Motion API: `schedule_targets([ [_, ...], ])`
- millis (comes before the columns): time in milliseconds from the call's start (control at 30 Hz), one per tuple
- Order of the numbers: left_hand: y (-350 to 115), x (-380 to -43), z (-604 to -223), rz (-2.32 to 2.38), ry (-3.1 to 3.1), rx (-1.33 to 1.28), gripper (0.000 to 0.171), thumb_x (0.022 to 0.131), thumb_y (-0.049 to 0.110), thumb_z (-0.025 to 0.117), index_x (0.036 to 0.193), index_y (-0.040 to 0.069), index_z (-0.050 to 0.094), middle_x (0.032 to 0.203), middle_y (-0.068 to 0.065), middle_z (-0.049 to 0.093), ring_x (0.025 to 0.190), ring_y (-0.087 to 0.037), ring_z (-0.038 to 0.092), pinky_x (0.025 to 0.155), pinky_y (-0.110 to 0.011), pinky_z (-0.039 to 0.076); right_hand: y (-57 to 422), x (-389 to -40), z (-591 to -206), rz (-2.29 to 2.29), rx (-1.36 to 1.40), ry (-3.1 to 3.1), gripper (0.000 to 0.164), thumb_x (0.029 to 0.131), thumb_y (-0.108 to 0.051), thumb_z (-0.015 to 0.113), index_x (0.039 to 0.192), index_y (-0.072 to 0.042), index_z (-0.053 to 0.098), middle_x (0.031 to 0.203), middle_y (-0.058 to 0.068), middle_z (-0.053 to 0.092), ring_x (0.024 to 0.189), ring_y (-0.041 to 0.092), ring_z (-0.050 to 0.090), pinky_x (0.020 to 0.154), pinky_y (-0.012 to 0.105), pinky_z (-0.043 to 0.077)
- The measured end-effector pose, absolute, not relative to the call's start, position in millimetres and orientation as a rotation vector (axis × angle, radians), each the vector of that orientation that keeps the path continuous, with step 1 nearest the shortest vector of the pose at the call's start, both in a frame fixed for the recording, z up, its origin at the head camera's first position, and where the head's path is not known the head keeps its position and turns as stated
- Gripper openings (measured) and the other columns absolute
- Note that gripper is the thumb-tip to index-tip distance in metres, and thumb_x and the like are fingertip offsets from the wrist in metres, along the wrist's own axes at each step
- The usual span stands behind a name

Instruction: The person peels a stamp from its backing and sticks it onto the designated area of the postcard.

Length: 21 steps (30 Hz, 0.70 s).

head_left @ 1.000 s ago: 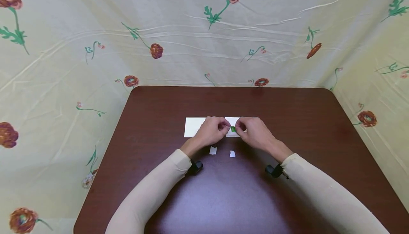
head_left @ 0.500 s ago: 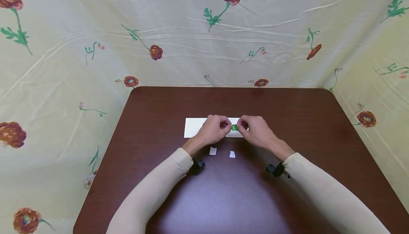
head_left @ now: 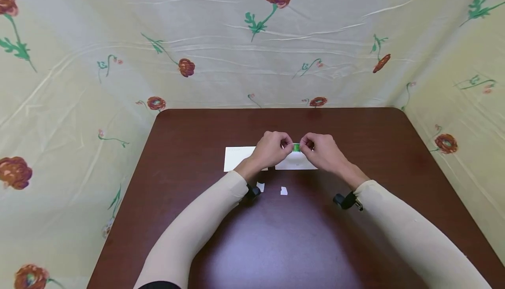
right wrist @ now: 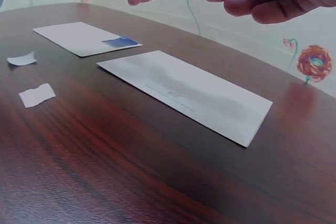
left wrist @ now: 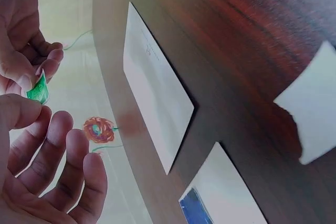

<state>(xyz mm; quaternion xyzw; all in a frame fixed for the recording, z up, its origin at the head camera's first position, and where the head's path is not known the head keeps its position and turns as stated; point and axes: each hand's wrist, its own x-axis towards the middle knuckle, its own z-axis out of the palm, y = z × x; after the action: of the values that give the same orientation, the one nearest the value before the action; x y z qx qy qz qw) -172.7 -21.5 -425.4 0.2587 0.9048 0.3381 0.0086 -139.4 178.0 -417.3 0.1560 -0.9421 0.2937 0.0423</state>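
Note:
A small green stamp (head_left: 296, 148) is held by its two sides between my hands, above the far part of the right-hand white envelope (head_left: 293, 162). My left hand (head_left: 272, 149) pinches one side with thumb and forefinger, the other fingers loosely bent. On the opposite side, my right hand (head_left: 323, 151) pinches with thumb and forefinger too. Both wrist views show the green stamp (left wrist: 39, 92) raised over the table. The left-hand envelope (head_left: 237, 157), partly behind my left hand in the head view, carries a blue stamp (right wrist: 121, 42) at one corner.
Two torn white paper scraps (head_left: 284, 190) lie on the brown table (head_left: 189, 192) nearer to me than the envelopes. Faint print marks the right-hand envelope (right wrist: 199, 98). A flower-patterned cloth (head_left: 221, 74) hangs behind the table and along its sides.
Both hands have moved away from me and slightly right with the green stamp, uncovering more of the right-hand envelope. The stamp's face now lies flatter to view than one second ago.

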Motion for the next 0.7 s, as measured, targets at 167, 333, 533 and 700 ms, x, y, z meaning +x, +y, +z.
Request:
schedule_targets([
  [167,-10,-180,-426,1.014,2.830,0.776,0.009,0.091,0.023,0.064,0.084,0.022,0.069,0.076,0.010,0.064,0.071,-0.008,0.057,0.058,-0.024,0.045,188,-145,-417,0.911,0.425,-2.916,0.010,0.095,-0.020,0.061,0.094,-0.012,0.068,0.077,0.001,0.065,0.066,0.018,0.054,0.059,0.030,0.046],
  [333,2,-188,-428,1.008,2.812,0.787,0.009,0.092,0.023,0.065,0.084,0.022,0.068,0.077,0.010,0.063,0.072,-0.009,0.057,0.057,-0.024,0.046,197,-151,-420,0.912,0.363,-2.948,0.010,0.095,-0.020,0.062,0.095,-0.012,0.068,0.077,0.002,0.064,0.067,0.019,0.054,0.058,0.031,0.046],
  [533,15,-194,-433,0.944,2.831,0.779,0.010,0.091,0.024,0.066,0.084,0.021,0.070,0.081,0.010,0.065,0.075,-0.009,0.058,0.063,-0.025,0.048,205,-156,-422,0.921,0.346,-2.994,0.012,0.096,-0.020,0.061,0.095,-0.010,0.068,0.080,0.005,0.065,0.069,0.022,0.054,0.061,0.031,0.047],
  [700,24,-200,-442,0.902,2.848,0.775,0.010,0.090,0.025,0.067,0.083,0.020,0.073,0.082,0.009,0.065,0.078,-0.011,0.058,0.065,-0.027,0.048,210,-158,-428,0.935,0.299,-3.041,0.012,0.095,-0.019,0.061,0.096,-0.010,0.068,0.080,0.006,0.064,0.069,0.022,0.055,0.060,0.031,0.047],
])
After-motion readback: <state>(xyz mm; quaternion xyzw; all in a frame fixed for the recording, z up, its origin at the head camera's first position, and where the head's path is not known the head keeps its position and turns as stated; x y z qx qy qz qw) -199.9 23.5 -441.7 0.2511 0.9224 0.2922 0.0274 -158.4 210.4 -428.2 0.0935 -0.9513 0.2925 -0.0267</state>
